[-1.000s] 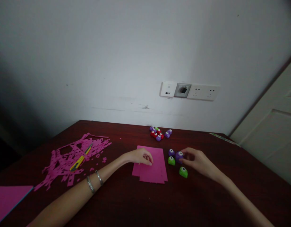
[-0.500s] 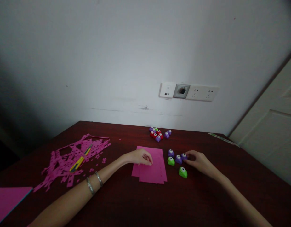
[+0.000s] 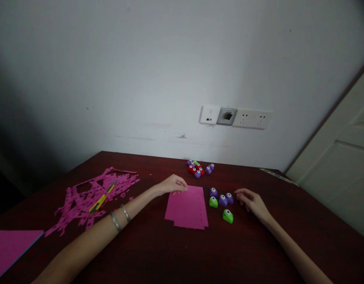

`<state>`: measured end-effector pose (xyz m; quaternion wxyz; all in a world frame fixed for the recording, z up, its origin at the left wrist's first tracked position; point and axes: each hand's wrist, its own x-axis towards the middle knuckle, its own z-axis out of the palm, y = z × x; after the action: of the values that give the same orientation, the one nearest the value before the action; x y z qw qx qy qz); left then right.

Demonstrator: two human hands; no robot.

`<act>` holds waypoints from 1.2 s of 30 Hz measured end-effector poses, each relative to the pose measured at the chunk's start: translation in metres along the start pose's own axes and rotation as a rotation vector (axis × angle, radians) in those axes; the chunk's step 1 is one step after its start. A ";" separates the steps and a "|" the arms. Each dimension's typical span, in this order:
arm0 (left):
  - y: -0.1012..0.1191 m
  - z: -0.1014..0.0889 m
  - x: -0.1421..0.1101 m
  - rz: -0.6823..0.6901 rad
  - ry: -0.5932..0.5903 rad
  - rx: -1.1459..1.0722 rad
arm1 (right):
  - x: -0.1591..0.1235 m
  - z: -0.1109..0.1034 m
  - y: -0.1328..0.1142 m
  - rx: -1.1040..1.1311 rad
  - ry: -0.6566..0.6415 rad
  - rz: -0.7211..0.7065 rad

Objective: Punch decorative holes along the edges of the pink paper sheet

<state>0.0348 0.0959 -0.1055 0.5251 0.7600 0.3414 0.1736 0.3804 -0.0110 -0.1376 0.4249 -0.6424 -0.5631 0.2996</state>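
My left hand is over the top edge of a small stack of pink paper, its fingers loosely bent and apart, with no object visible in them. My right hand hovers just right of a purple craft punch, fingers apart and holding nothing. Beside that punch stand two more purple punches, one purple punch further back and another purple punch in the middle. A green punch sits close to the paper's right side, and a second green punch is nearer to me.
Several red, purple and green punches cluster at the back, by the wall. On the left, a yellow utility knife lies over punched pink paper scraps. A pink sheet lies at the near left. Wall sockets are above the table.
My right hand has let go of the purple punch and drawn back to the right. My left hand has moved up from the paper's middle to its top edge.
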 end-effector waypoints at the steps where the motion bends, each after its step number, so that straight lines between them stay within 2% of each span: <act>1: -0.001 -0.004 0.006 0.028 0.084 0.015 | 0.000 0.001 0.001 -0.010 -0.007 -0.004; 5: -0.010 -0.015 0.041 0.140 0.489 0.205 | -0.001 0.003 0.000 -0.050 -0.014 -0.018; 6: -0.013 -0.017 0.050 0.148 0.558 0.253 | -0.001 0.003 0.000 -0.056 -0.015 -0.025; 8: -0.018 -0.016 0.068 0.127 0.601 0.273 | -0.002 0.002 0.000 -0.062 -0.014 -0.038; 12: -0.027 -0.010 0.094 0.093 0.610 0.323 | -0.002 0.002 0.003 -0.060 -0.010 -0.050; 16: -0.032 -0.010 0.106 0.089 0.581 0.394 | -0.002 0.002 0.004 -0.076 -0.003 -0.052; 21: -0.035 -0.014 0.108 0.097 0.554 0.476 | -0.004 0.002 0.001 -0.110 -0.019 -0.062; 36: -0.033 -0.010 0.103 0.073 0.576 0.609 | -0.005 0.003 -0.007 -0.157 -0.011 -0.087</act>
<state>0.0907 0.1821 -0.1413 0.1531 0.8125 0.4829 0.2884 0.3733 -0.0153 -0.1336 0.3826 -0.6472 -0.6144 0.2392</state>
